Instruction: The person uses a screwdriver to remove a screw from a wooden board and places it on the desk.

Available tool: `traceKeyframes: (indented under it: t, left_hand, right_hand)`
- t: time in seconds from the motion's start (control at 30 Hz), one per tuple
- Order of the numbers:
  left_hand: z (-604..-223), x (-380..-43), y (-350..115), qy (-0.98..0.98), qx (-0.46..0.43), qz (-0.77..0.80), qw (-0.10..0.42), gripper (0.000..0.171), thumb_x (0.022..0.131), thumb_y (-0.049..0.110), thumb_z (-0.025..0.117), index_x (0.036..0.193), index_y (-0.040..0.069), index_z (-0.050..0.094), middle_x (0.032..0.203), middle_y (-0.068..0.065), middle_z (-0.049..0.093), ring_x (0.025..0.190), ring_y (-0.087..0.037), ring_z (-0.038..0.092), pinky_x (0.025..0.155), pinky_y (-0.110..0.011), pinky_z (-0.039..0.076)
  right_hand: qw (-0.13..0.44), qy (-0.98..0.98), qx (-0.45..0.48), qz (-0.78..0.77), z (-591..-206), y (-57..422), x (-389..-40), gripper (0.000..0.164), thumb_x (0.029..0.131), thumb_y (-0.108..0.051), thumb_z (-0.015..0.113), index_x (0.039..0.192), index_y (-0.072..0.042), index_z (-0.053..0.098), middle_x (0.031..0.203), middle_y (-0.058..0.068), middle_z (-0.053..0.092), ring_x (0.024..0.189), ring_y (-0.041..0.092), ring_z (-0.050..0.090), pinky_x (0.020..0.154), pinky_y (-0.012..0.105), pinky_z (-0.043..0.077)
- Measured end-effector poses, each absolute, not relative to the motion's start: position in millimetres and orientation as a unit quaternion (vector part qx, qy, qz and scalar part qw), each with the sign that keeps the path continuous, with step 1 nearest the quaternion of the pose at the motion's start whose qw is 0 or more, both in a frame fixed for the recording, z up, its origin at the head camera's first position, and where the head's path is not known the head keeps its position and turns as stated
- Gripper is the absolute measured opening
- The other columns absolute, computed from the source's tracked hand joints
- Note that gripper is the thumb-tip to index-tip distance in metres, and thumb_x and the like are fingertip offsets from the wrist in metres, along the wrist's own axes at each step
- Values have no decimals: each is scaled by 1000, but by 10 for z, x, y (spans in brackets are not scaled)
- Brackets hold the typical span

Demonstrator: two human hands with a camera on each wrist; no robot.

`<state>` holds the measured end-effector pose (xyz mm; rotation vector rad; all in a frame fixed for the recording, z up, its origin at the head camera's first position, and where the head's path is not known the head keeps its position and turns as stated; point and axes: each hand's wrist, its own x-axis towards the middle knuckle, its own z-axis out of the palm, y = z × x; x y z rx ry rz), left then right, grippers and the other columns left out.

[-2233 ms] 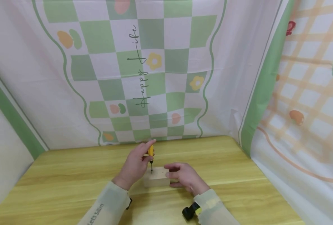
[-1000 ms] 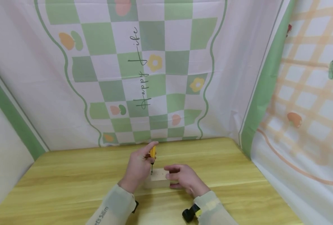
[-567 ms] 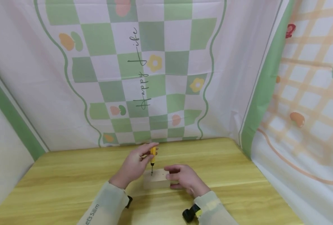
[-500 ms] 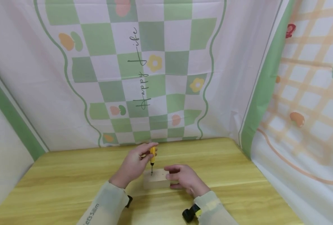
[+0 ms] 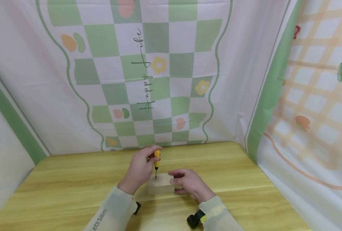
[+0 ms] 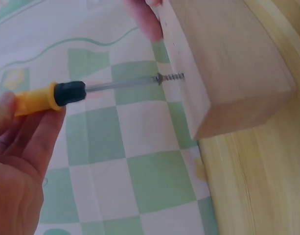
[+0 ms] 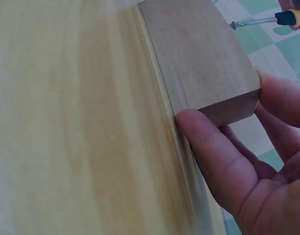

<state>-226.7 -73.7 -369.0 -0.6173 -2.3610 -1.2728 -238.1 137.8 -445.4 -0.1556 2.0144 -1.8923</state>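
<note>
My left hand (image 5: 139, 168) grips the yellow handle of a screwdriver (image 6: 37, 99), which stands nearly upright over a pale wooden block (image 5: 162, 185). Its metal shaft meets the head of a screw (image 6: 170, 77). In the left wrist view the threads still show above the wood, with the tip at the block's top face. The block lies on the table, and small dark holes mark its top to the right of the screw. My right hand (image 5: 191, 183) holds the block's right end, thumb and fingers spread around it, as the right wrist view shows.
The yellowish wood-grain table (image 5: 81, 179) extends around the block on all sides. Behind it hangs a green and white checked curtain (image 5: 156, 83). An orange plaid cloth (image 5: 318, 106) hangs at the right. A black wrist camera (image 5: 195, 219) sits below my right hand.
My left hand has shifted and re-angled on the screwdriver handle several times, its wrist swinging right and back. The screwdriver tip stays at the screw. The block and my right hand have stayed nearly still.
</note>
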Motion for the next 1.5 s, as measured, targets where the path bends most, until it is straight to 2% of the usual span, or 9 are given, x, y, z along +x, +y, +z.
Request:
traceKeyframes:
  t: [0.2, 0.4, 0.73, 0.87, 1.1, 1.2, 1.27, 1.37, 1.5]
  left_hand:
    - [-3672, -2236, -627, -846, -180, -440, 240, 33, 87, -8, 71, 114, 11, 73, 89, -2, 65, 80, -16, 61, 69, -28, 55]
    - [-3710, -2190, -505, -850, -119, -411, 308, 34, 84, -7, 72, 113, 10, 73, 86, -3, 65, 77, -19, 61, 71, -35, 54]
    - [-3733, -2158, -437, -842, -66, -416, 338, 37, 82, -6, 71, 116, 9, 72, 84, -4, 63, 73, -21, 59, 67, -39, 53]
    - [-3733, -2190, -562, -841, -123, -440, 290, 35, 85, -4, 73, 117, 10, 72, 87, -2, 63, 78, -18, 62, 69, -33, 56]
    - [-3611, -2281, -958, -820, -222, -523, 69, 38, 93, -2, 68, 126, 17, 67, 117, 0, 67, 106, -19, 65, 83, -30, 56]
    - [-3569, -2333, -1047, -806, -239, -541, 5, 37, 95, -1, 65, 127, 17, 66, 115, -1, 68, 104, -19, 65, 85, -33, 56]
    - [-3565, -2366, -1067, -799, -248, -548, -12, 38, 95, -1, 65, 128, 16, 66, 113, -3, 69, 103, -20, 66, 86, -36, 56]
    - [-3578, -2381, -1053, -803, -257, -538, -2, 40, 94, 1, 67, 130, 18, 66, 111, -3, 69, 99, -17, 67, 83, -34, 57]
    - [-3597, -2344, -981, -823, -274, -492, 70, 39, 91, 0, 71, 126, 17, 69, 104, 1, 68, 90, -13, 67, 75, -28, 57]
  right_hand:
    - [180, 719, -61, -668, -4459, 1376, -2384, 43, 90, -6, 74, 130, 2, 62, 130, 15, 59, 108, 29, 61, 77, 48, 58]
    - [174, 722, -61, -667, -4465, 1369, -2387, 42, 89, -5, 74, 129, 2, 63, 128, 14, 60, 105, 28, 62, 76, 47, 58]
    - [169, 727, -63, -662, -4455, 1363, -2390, 43, 88, -4, 74, 129, 3, 63, 127, 15, 61, 104, 28, 62, 75, 46, 59]
    - [177, 727, -58, -661, -4456, 1365, -2397, 41, 89, -6, 75, 128, 1, 64, 127, 14, 61, 104, 28, 63, 75, 46, 59]
    - [189, 723, -55, -662, -4439, 1387, -2407, 40, 90, -7, 74, 128, 0, 65, 129, 15, 59, 109, 31, 61, 77, 46, 58]
    - [191, 722, -54, -663, -4436, 1392, -2408, 40, 90, -7, 74, 128, 0, 64, 129, 15, 59, 109, 31, 61, 78, 46, 58]
    - [191, 721, -54, -664, -4435, 1389, -2403, 41, 89, -6, 74, 128, 0, 64, 129, 15, 59, 109, 31, 61, 78, 46, 58]
    - [191, 718, -52, -667, -4435, 1383, -2391, 42, 89, -6, 75, 129, 1, 63, 129, 16, 59, 108, 31, 61, 78, 47, 58]
    - [190, 717, -54, -668, -4431, 1381, -2382, 43, 89, -5, 74, 130, 2, 62, 130, 17, 59, 108, 32, 61, 78, 48, 58]
